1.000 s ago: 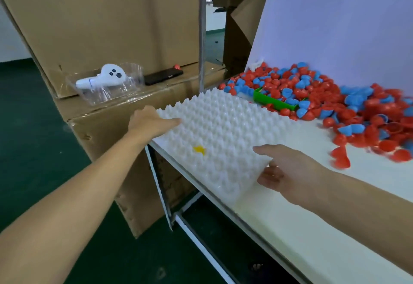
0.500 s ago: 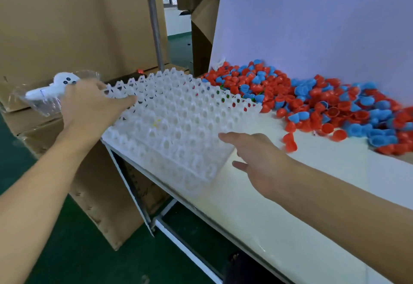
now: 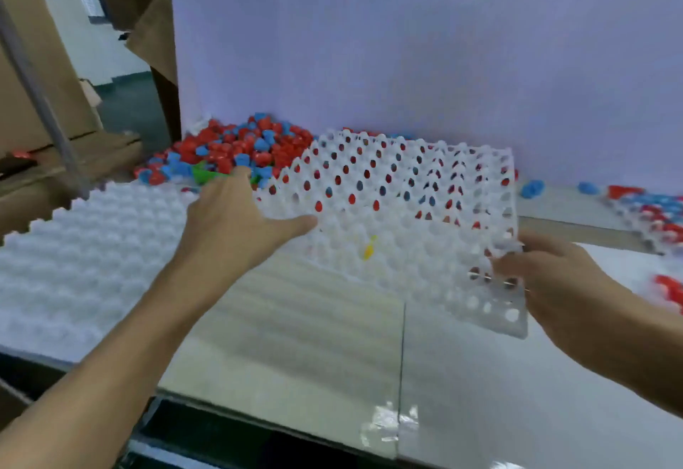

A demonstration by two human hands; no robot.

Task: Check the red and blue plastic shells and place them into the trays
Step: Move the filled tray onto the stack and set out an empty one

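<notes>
White perforated tray [image 3: 406, 210] is tilting above the table [image 3: 295, 339], both hands gripping it: left hand [image 3: 236, 224] at near-left edge, right hand [image 3: 547, 272] at right corner; shells [image 3: 236, 154] are lying behind.

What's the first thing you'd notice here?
A white plastic tray full of holes, tilted up above the table in the middle, gripped by the left hand and right hand. Behind it lies a big pile of red and blue plastic shells, and another white bumpy tray sits left.
</notes>
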